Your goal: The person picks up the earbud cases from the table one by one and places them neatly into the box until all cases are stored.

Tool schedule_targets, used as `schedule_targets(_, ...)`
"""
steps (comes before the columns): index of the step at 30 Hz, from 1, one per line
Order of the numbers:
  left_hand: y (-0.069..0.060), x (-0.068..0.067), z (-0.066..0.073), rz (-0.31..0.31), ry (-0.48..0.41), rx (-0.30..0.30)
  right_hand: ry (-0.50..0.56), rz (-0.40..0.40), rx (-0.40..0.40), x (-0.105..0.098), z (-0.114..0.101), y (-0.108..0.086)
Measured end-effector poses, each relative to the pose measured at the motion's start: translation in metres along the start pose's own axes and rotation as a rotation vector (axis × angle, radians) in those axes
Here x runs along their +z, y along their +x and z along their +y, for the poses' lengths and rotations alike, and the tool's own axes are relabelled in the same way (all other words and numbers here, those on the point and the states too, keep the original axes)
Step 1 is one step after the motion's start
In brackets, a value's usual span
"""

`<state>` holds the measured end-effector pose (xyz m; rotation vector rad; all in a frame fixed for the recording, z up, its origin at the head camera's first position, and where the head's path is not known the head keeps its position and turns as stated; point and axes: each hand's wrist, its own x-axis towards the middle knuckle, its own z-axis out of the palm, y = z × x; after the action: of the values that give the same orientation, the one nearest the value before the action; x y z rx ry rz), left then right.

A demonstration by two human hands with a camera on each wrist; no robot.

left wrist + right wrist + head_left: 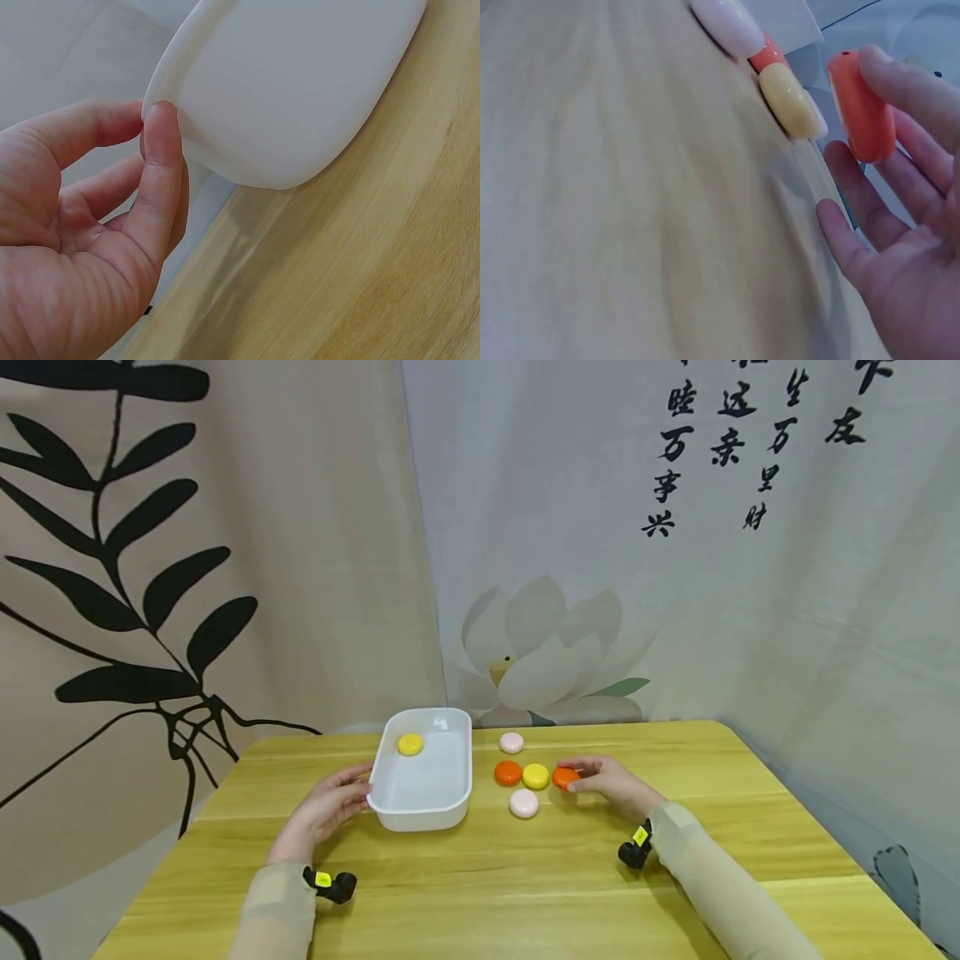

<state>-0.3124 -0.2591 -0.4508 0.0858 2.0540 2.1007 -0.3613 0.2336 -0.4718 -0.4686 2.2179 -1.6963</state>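
Right grip [613,782]: I see it pinching a smooth, rounded orange disc [862,112], three o'clock of the glossy yellow disc [536,777].
Left grip [328,806]: pinched narrowly on the white tray [422,819], nine-o'clock rim.
Surface [465,902]: wood-grained.

1. The head camera looks forward and down across the counter [450,893] to the cloth [337,527] beyond.
2. Close in, the left-wrist camera [342,888] faces the left grip [82,247] and tray [300,90].
3. The right-wrist camera [632,856], tilted and near, faces the right grip [911,259], shared with the head view.
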Motion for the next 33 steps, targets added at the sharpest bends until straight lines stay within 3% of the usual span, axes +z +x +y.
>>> schedule_targets(11, 0.001, -0.001, -0.002, -0.015, 0.0, 0.012, -0.043, 0.01, -0.051, -0.002, -0.012, 0.004)
schedule_targets(17, 0.001, -0.001, -0.002, -0.015, -0.005, 0.01, -0.018, 0.003, -0.093, -0.006, -0.016, 0.007)
schedule_targets(27, 0.001, -0.002, -0.002, -0.021, -0.009, 0.005, -0.018, 0.024, -0.045, -0.008, -0.026, 0.01)
schedule_targets(33, 0.001, -0.002, -0.001, -0.019, -0.002, 0.007, -0.032, 0.007, -0.08, -0.01, -0.031, 0.013)
